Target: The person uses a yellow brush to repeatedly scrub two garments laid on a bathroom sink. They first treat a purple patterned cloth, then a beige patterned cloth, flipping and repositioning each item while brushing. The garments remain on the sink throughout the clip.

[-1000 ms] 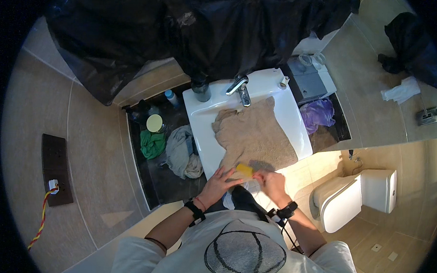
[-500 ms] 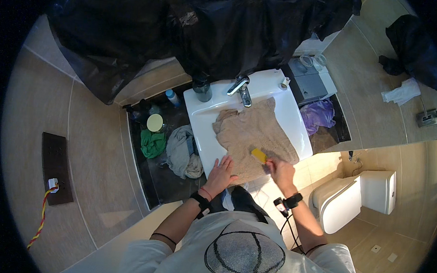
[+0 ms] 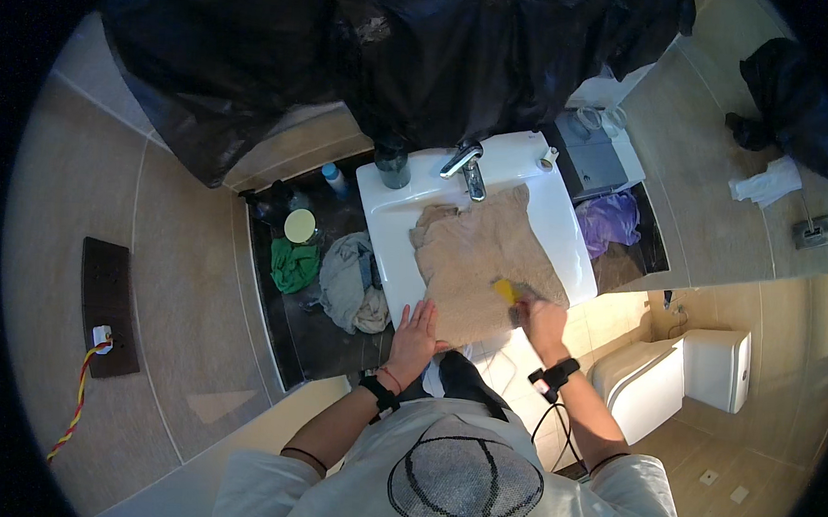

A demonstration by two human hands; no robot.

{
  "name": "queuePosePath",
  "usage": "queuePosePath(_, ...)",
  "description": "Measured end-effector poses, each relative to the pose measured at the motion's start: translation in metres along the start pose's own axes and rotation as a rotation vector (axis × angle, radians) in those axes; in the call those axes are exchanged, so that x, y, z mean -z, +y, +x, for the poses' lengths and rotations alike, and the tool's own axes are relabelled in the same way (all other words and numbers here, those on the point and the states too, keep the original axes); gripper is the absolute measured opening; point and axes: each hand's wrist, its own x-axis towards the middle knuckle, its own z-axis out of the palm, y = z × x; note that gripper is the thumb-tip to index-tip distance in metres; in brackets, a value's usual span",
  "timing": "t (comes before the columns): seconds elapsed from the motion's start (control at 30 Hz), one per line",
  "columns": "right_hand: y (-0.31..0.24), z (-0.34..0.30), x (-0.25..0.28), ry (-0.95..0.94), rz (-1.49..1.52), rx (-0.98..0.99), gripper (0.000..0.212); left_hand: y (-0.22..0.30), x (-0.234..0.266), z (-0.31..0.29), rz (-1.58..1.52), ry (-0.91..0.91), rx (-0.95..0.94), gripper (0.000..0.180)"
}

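Note:
A beige towel (image 3: 484,252) lies spread over the white washbasin (image 3: 391,253), its near end reaching the front rim. My left hand (image 3: 415,337) rests on the towel's near left edge, open, with the fingers stretched out. Near the right side of the towel, my right hand (image 3: 545,326) is closed around a small yellow tool (image 3: 505,291) with a flat, roughly rectangular end. That end meets the cloth; the rest is hidden by my fingers, so its exact kind is unclear.
A chrome tap (image 3: 469,168) stands behind the towel, beside a dark bottle (image 3: 393,168). On the dark counter left lie a green cloth (image 3: 293,266), a grey cloth (image 3: 344,279) and a round-lidded jar (image 3: 300,226). At right are a purple cloth (image 3: 608,223) and a toilet (image 3: 644,389).
My right hand has moved a little to the right with the yellow tool, which now sits at a steeper angle. My left hand keeps its place on the towel. The whole view has shifted slightly.

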Motion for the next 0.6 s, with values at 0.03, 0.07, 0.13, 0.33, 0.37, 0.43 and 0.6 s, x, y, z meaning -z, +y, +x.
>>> queuePosePath(0.03,-0.016,-0.007,-0.002,0.03,0.165,0.018,0.013,0.0,-0.001,0.001,0.0,0.004,0.002,0.081)
queuePosePath(0.07,-0.029,-0.016,-0.014,0.041,0.251,0.105,0.011,0.0,-0.001,0.001,0.0,0.005,0.003,0.082)
queuePosePath(0.13,-0.066,-0.028,-0.002,-0.048,0.408,0.214,0.015,-0.002,0.001,-0.001,0.026,-0.011,0.02,0.082)
queuePosePath(0.33,0.009,0.003,-0.01,0.113,0.176,-0.04,0.014,-0.005,-0.002,-0.006,0.023,0.021,0.017,0.085)
queuePosePath(0.37,0.004,0.003,-0.006,0.077,0.181,-0.033,0.014,-0.005,-0.001,-0.005,0.017,0.022,0.018,0.085)
queuePosePath(0.43,-0.023,-0.001,0.0,0.001,0.192,-0.017,0.014,-0.004,0.002,-0.004,-0.012,0.016,0.032,0.085)
queuePosePath(0.6,-0.052,-0.016,-0.026,0.002,0.405,0.088,0.013,-0.001,0.01,-0.005,0.03,-0.018,0.028,0.084)
